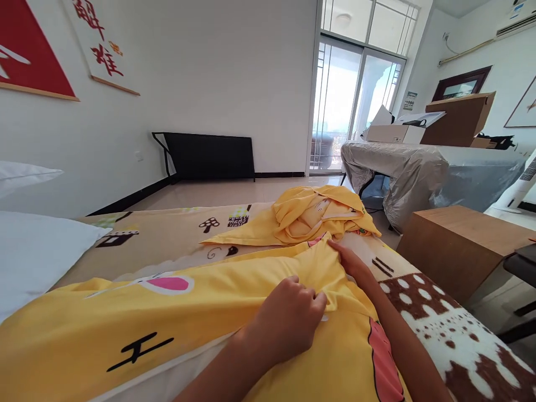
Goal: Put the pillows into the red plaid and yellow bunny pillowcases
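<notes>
A yellow duvet cover [226,279] with pink and black cartoon prints lies spread over the near part of the bed, and a white layer shows along its lower edge. My left hand [288,312] is closed in a fist on the cloth near its middle, where the fabric bunches. Farther forward and to the right, my right hand [345,258] grips the cover's far edge at a raised corner; its fingers are partly hidden by the cloth. Just beyond that corner sits a crumpled heap of matching yellow cloth [293,218].
Under the cover lies a patterned beige and brown blanket [422,301]. White pillows [37,251] are at the left. A brown box [464,240] stands off the bed's right side, near a plastic-covered table [402,162] holding boxes. A black folded frame [209,156] leans against the wall.
</notes>
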The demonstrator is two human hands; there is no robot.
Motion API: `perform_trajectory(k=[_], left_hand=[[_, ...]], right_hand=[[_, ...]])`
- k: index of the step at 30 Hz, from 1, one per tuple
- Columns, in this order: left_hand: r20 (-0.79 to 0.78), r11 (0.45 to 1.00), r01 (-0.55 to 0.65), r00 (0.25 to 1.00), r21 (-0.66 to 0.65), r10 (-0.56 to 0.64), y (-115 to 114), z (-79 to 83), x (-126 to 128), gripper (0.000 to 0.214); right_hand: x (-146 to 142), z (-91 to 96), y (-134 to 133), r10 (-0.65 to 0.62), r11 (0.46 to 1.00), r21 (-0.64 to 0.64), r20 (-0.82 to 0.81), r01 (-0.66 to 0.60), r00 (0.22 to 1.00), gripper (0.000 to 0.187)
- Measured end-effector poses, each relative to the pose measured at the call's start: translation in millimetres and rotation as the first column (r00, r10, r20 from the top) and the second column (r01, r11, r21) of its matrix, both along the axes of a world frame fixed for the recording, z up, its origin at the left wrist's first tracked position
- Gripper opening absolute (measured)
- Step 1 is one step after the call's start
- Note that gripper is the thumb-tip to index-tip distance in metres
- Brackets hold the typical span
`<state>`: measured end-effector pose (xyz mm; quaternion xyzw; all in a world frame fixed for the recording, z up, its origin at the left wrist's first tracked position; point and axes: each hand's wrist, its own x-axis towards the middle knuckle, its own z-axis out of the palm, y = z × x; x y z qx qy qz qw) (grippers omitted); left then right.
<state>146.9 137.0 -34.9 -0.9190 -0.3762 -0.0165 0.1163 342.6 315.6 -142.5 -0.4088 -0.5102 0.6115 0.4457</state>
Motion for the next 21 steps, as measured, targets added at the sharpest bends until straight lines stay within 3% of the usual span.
perform_trajectory(k=[3, 8, 10, 13, 16, 19, 21], left_hand=[[-0.050, 0.999, -0.009, 0.999, 0.033, 0.011, -5.2, 3.8, 1.8, 0.018], [-0.139, 0.996, -0.091, 0.986, 0.001, 0.091, -26.7, 19.6, -2.0, 0.026], [-0.179, 0.990, -0.122, 0.978, -0.073, 0.107, -37.2, 27.6, -9.5, 0.024], [0.006, 0.937, -0.173, 0.983, -0.303, 0.183, -43.1, 45.7, -37.1, 0.007], [0.245, 0.864, -0.271, 0.884, -0.425, 0.398, -30.5, 66.3, -85.2, 0.036], [0.379, 0.818, -0.529, 0.726, -0.226, 0.574, -13.0, 71.8, -138.2, 0.053], [0.403, 0.747, -0.604, 0.632, -0.278, 0.661, -9.5, 65.3, -164.6, 0.060]], right_hand=[[-11.5, 2.2, -5.8, 0.034, 0.999, 0.028, 0.037, -0.035, 0.999, 0.035], [-19.0, 4.6, -1.7, -0.127, 0.978, 0.171, 0.050, 0.117, 0.991, 0.036], [-19.8, 8.4, -0.2, -0.222, 0.951, 0.230, 0.045, 0.207, 0.974, 0.038], [-22.7, 21.8, -5.3, -0.335, 0.900, 0.305, 0.023, 0.312, 0.942, 0.044], [-25.8, 44.2, -22.4, -0.401, 0.844, 0.373, -0.039, 0.386, 0.915, 0.047], [-24.5, 68.7, -49.4, -0.458, 0.768, 0.436, -0.136, 0.468, 0.878, 0.048], [-21.6, 82.0, -69.0, -0.504, 0.708, 0.460, -0.201, 0.535, 0.840, 0.048]])
